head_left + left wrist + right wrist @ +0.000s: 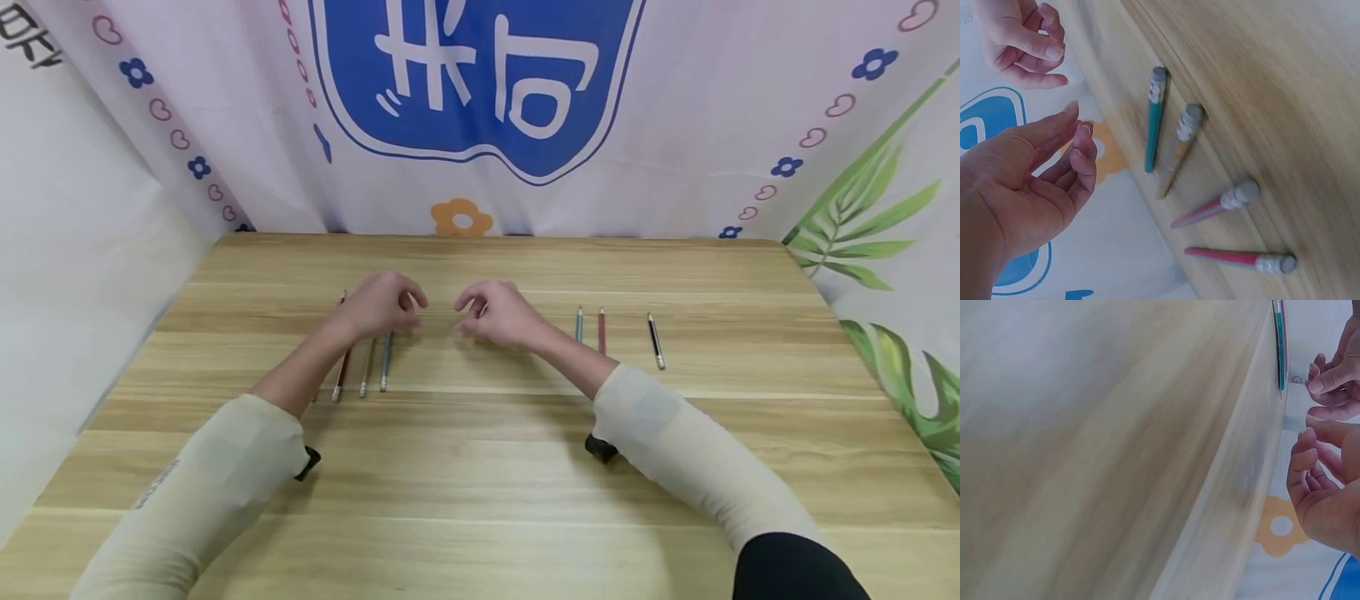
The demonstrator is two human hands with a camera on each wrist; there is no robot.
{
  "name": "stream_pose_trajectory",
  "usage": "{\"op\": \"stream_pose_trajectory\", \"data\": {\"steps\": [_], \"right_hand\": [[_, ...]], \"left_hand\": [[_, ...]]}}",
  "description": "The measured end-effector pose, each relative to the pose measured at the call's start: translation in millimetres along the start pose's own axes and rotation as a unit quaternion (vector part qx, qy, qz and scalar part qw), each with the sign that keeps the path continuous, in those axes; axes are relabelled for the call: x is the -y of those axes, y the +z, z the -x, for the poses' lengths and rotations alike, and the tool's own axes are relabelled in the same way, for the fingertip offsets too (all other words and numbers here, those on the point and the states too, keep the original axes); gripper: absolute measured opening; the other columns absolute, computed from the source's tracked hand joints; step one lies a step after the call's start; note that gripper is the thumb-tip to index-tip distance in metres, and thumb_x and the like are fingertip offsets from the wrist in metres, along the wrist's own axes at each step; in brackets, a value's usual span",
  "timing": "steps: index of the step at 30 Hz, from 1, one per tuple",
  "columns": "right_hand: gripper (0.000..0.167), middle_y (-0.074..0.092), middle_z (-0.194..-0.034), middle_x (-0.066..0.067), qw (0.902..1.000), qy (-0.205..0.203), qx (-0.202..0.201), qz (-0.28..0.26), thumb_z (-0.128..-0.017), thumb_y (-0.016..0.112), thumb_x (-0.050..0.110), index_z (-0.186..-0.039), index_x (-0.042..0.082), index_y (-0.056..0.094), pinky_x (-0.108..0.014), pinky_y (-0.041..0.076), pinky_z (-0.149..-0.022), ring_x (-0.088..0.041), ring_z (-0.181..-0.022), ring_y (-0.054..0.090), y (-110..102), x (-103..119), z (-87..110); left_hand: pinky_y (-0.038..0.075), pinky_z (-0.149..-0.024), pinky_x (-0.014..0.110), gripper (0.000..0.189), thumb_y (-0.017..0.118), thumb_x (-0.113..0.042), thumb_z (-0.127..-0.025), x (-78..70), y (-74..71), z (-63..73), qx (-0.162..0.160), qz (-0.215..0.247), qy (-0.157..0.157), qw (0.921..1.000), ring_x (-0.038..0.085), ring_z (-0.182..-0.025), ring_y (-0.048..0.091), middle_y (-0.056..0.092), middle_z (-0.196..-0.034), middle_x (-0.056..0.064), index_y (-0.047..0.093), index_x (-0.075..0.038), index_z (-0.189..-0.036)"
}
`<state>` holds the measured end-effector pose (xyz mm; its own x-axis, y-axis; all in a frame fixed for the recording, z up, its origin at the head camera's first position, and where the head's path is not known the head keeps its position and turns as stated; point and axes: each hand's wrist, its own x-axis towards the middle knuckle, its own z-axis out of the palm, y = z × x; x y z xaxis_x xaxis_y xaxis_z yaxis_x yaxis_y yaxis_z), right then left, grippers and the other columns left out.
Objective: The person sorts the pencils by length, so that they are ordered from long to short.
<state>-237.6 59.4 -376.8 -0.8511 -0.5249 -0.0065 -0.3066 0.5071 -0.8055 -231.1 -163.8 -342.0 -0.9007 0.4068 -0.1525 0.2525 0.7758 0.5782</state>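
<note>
My left hand [381, 304] hovers above the left group of pencils, its fingers loosely curled around nothing. Under it lie a teal pencil [386, 367], a gold pencil [367, 371] and a dark red pencil [341, 375], partly covered by hand and forearm. The left wrist view also shows a second red pencil [1222, 255]; all these eraser ends point towards me. Facing the left hand across a small gap, my right hand [501, 315] is also loosely bent and holds nothing. Beyond its forearm lie a blue pencil [579, 323], a red pencil [602, 332] and a black pencil [656, 342].
Both pencil groups lie on a wooden table [465, 483]. A white printed curtain [247, 108] hangs at its back edge. Black straps show under both sleeves, one of them a dark piece [600, 448] by the right cuff.
</note>
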Motion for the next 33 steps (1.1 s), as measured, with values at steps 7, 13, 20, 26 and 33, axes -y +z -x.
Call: {"op": "stream_pose_trajectory", "data": {"steps": [7,13,20,26,33], "right_hand": [[0.027,0.07,-0.078,-0.004,0.9999,0.003,-0.008,0.014,-0.089,0.078,0.003,-0.114,-0.004,0.073,-0.023,0.051,-0.061,-0.013,-0.067,0.064,-11.7,-9.2,10.9],[0.029,0.07,-0.079,-0.004,0.9998,0.009,-0.012,0.011,-0.088,0.078,0.004,-0.116,-0.004,0.072,-0.023,0.051,-0.061,-0.012,-0.068,0.063,-23.0,-17.8,21.4],[0.029,0.07,-0.081,-0.004,0.9993,0.023,-0.019,0.022,-0.089,0.077,0.005,-0.116,-0.003,0.073,-0.024,0.051,-0.064,-0.014,-0.073,0.063,-38.0,-27.0,34.5],[0.028,0.071,-0.084,-0.007,0.9987,0.02,-0.032,0.034,-0.088,0.079,0.003,-0.114,-0.005,0.073,-0.026,0.053,-0.072,-0.016,-0.076,0.065,-48.6,-32.9,44.7],[0.026,0.072,-0.085,-0.01,0.9986,0.011,-0.042,0.031,-0.087,0.077,-0.002,-0.112,-0.007,0.073,-0.022,0.05,-0.066,-0.016,-0.075,0.062,-59.9,-40.9,54.8]], "left_hand": [[0.053,-0.066,0.03,0.025,0.075,0.0,-0.09,-7.2,7.2,-4.5,0.001,-0.005,0.008,1.0,0.018,-0.072,0.066,0.071,-0.082,0.011,0.072,0.008,-0.113],[0.051,-0.064,0.028,0.026,0.077,0.0,-0.088,-14.4,14.1,-9.2,-0.002,-0.006,0.024,0.9997,0.017,-0.069,0.064,0.071,-0.081,0.011,0.072,0.008,-0.113],[0.056,-0.073,0.034,0.026,0.077,-0.001,-0.089,-26.3,23.9,-17.5,0.006,-0.007,0.048,0.9988,0.017,-0.071,0.065,0.072,-0.087,0.011,0.072,0.008,-0.113],[0.059,-0.079,0.036,0.028,0.076,0.001,-0.09,-36.6,31.7,-23.4,0.022,0.007,0.053,0.9983,0.024,-0.078,0.071,0.072,-0.098,0.015,0.071,0.008,-0.117],[0.059,-0.085,0.037,0.029,0.075,0.001,-0.091,-47.5,39.4,-32.7,0.037,0.01,0.065,0.9971,0.026,-0.092,0.071,0.072,-0.106,0.017,0.071,0.005,-0.119]]}}
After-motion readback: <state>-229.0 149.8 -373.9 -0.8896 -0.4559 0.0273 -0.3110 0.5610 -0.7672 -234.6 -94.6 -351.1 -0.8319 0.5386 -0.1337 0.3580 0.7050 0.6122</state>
